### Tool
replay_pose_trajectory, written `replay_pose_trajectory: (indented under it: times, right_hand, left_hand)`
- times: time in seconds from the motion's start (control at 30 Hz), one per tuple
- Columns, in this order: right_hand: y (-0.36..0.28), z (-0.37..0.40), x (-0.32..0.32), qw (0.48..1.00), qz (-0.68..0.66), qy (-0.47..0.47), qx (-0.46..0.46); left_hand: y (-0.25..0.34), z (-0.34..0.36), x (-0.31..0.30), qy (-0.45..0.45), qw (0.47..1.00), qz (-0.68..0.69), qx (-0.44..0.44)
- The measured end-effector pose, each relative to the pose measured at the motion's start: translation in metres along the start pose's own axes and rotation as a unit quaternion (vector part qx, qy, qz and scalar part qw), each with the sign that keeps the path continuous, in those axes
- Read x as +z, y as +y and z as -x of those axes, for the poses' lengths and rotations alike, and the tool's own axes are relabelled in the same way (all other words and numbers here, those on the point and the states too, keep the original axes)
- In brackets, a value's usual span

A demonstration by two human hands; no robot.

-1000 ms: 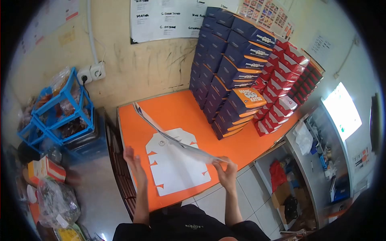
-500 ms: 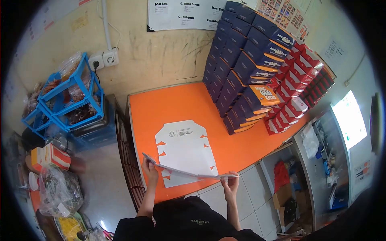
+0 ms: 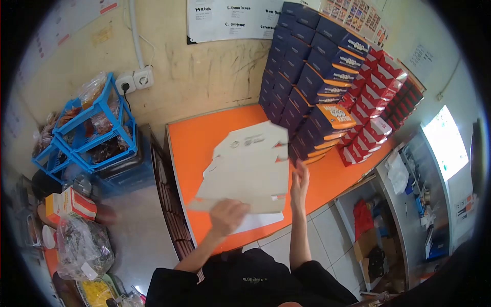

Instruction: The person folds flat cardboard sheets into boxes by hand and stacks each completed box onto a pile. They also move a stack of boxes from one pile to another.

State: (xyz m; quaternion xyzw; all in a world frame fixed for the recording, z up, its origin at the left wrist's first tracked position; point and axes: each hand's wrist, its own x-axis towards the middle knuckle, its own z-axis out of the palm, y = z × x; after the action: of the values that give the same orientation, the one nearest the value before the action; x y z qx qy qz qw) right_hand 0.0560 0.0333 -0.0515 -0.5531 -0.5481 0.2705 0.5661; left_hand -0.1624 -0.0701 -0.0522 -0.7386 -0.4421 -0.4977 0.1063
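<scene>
A flat white cardboard box blank (image 3: pixel 250 169) with small printing near its far edge is tilted over the orange table. My left hand (image 3: pixel 228 216), smeared by motion, lies over the blank's near edge; its fingers cannot be made out. At the right edge, my right hand (image 3: pixel 300 179) is closed on the blank's side, where a dark strip shows. Another white blank (image 3: pixel 261 221) lies underneath on the table, mostly covered by the raised one.
Tall stacks of dark blue and orange boxes (image 3: pixel 307 66) stand at the table's (image 3: pixel 194 135) back right, beside red boxes (image 3: pixel 371 102). Blue baskets (image 3: pixel 94 130) with bagged goods are at left, above a plastic bag (image 3: pixel 84 248). A shelf unit (image 3: pixel 394 204) stands at right.
The blank held nearly edge-on above the near side has turned its white face up and now covers most of the lower blank. My left hand moved right; my right hand moved farther up the table.
</scene>
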Motion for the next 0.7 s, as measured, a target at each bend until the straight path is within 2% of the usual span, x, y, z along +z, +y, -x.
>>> replay_pose_trajectory:
  times: [0.07, 0.1, 0.13, 0.17, 0.2, 0.23, 0.27, 0.3, 0.33, 0.37, 0.4, 0.43, 0.5, 0.57, 0.63, 0.67, 0.7]
  right_hand:
    - [0.049, 0.023, -0.007, 0.995, -0.040, -0.036, 0.083]
    - [0.082, 0.038, -0.013, 0.983, -0.042, -0.050, 0.169]
    - [0.113, 0.053, -0.022, 0.964, -0.040, -0.064, 0.255]
    - [0.137, 0.070, -0.029, 0.962, 0.001, -0.099, 0.253]
    - [0.152, 0.084, -0.036, 0.957, 0.041, -0.133, 0.253]
    - [0.153, 0.092, -0.042, 0.957, 0.049, -0.132, 0.255]
    - [0.152, 0.100, -0.046, 0.950, 0.099, -0.151, 0.256]
    - [0.145, 0.106, -0.047, 0.940, 0.145, -0.168, 0.258]
    - [0.139, 0.109, -0.046, 0.940, 0.143, -0.166, 0.263]
    - [0.128, 0.110, -0.042, 0.936, 0.257, -0.154, 0.183]
    - [0.122, 0.115, -0.035, 0.915, 0.363, -0.140, 0.102]
    - [0.123, 0.121, -0.026, 0.918, 0.356, -0.140, 0.110]
    - [0.126, 0.126, -0.009, 0.904, 0.373, -0.129, 0.164]
    - [0.127, 0.123, -0.002, 0.906, 0.361, -0.121, 0.185]
    - [0.134, 0.112, -0.011, 0.904, 0.359, -0.116, 0.202]
    - [0.141, 0.104, -0.020, 0.931, 0.130, -0.159, 0.303]
    - [0.146, 0.099, -0.025, 0.896, -0.109, -0.193, 0.385]
  left_hand:
    - [0.008, 0.050, 0.042, -0.164, 0.985, -0.001, -0.043]
    - [0.010, 0.075, 0.061, -0.253, 0.964, 0.028, -0.077]
    - [0.006, 0.100, 0.076, -0.247, 0.965, 0.032, -0.079]
    - [-0.002, 0.123, 0.087, -0.373, 0.920, 0.095, -0.069]
    - [-0.006, 0.136, 0.092, -0.493, 0.854, 0.157, -0.055]
    - [0.001, 0.128, 0.082, -0.491, 0.853, 0.165, -0.056]
    - [0.011, 0.108, 0.061, -0.377, 0.910, 0.111, -0.129]
    - [0.014, 0.097, 0.048, -0.257, 0.944, 0.052, -0.197]
    - [0.009, 0.102, 0.047, -0.187, 0.930, -0.048, -0.311]
    - [0.001, 0.110, 0.046, -0.112, 0.891, -0.150, -0.414]
    - [-0.011, 0.120, 0.044, -0.078, 0.860, -0.170, -0.475]
    - [-0.015, 0.134, 0.051, -0.086, 0.861, -0.176, -0.469]
    - [-0.012, 0.152, 0.066, -0.242, 0.732, -0.120, -0.625]
    - [-0.014, 0.150, 0.068, -0.260, 0.746, -0.134, -0.598]
    - [-0.018, 0.146, 0.070, -0.249, 0.726, -0.093, -0.635]
    - [-0.024, 0.149, 0.070, -0.252, 0.717, -0.081, -0.645]
    - [-0.027, 0.148, 0.067, -0.252, 0.718, -0.082, -0.644]
